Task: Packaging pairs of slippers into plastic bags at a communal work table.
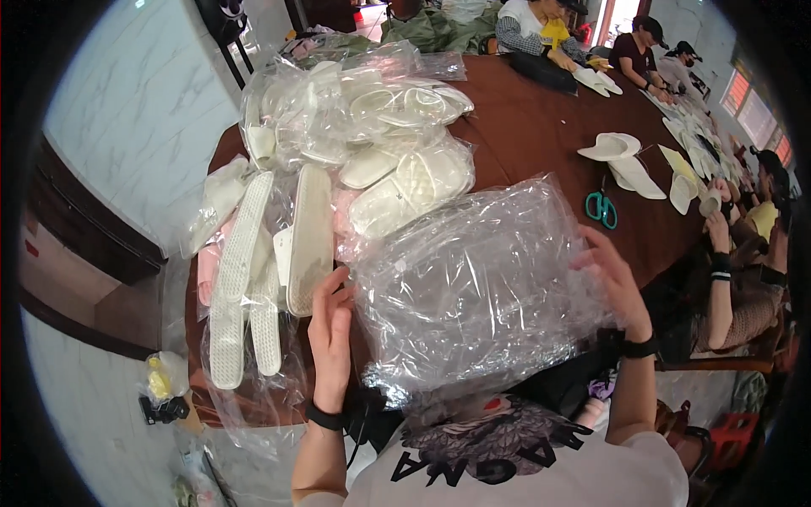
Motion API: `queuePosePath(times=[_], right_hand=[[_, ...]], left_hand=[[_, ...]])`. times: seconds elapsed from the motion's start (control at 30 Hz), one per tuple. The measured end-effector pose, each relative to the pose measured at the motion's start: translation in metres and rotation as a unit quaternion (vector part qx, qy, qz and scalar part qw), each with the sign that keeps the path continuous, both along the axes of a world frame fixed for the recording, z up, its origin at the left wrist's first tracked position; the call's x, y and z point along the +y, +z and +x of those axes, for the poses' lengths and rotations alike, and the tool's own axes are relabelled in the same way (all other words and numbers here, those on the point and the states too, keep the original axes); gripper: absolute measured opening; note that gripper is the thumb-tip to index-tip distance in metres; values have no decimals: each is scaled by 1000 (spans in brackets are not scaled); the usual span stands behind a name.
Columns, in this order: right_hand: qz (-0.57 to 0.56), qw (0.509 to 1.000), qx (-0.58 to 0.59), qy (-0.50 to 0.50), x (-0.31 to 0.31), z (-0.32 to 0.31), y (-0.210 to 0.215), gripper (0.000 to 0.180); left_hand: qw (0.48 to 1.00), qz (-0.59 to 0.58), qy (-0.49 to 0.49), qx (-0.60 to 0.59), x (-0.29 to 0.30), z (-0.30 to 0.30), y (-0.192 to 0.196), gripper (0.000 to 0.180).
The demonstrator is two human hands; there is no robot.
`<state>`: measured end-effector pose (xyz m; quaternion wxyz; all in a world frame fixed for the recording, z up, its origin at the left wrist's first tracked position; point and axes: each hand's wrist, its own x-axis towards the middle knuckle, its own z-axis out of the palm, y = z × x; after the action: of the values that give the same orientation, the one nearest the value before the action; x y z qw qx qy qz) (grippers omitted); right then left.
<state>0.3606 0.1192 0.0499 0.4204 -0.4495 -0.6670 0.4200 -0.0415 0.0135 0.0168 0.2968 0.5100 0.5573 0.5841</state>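
A thick stack of clear plastic bags (473,291) lies at the table's near edge, between my two hands. My left hand (334,325) is upright beside the stack's left side, fingers stretched out and holding nothing. On the other side my right hand (617,275) rests its spread fingers against the stack's right edge. Just left of my left hand stand white slippers (310,241) on their sides, some with textured soles, in and around clear wrapping. Behind the stack sits a bagged pair of white slippers (414,190).
A heap of bagged white slippers (355,110) fills the far left of the brown-covered table (515,127). Teal-handled scissors (601,209) and loose white slipper pieces (623,160) lie to the right. Several people work along the far and right sides. A red stool (733,439) stands at lower right.
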Motion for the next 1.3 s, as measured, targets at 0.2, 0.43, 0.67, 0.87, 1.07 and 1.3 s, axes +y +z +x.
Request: queuePosePath(times=[0.2,0.43,0.67,0.87,1.07,1.3], right_hand=[[63,986,-127,90,-11,-19,-9,45],[125,987,-79,67,-24,-12,9,36],[62,988,-141,26,-23,9,-12,34],[91,993,70,11,-48,-22,20,58],[-78,993,-81,19,-15,-3,-15,67],[-42,994,45,96,-17,13,-5,53]], left_hand=[[995,8,-96,-28,-7,18,23,82],[969,132,-177,-110,-12,20,23,90],[984,-27,-172,-30,-27,22,-4,85],[971,34,-174,162,-33,32,23,89],[955,-196,-221,31,-27,24,-4,96],[962,-115,-160,-188,-32,10,37,69]])
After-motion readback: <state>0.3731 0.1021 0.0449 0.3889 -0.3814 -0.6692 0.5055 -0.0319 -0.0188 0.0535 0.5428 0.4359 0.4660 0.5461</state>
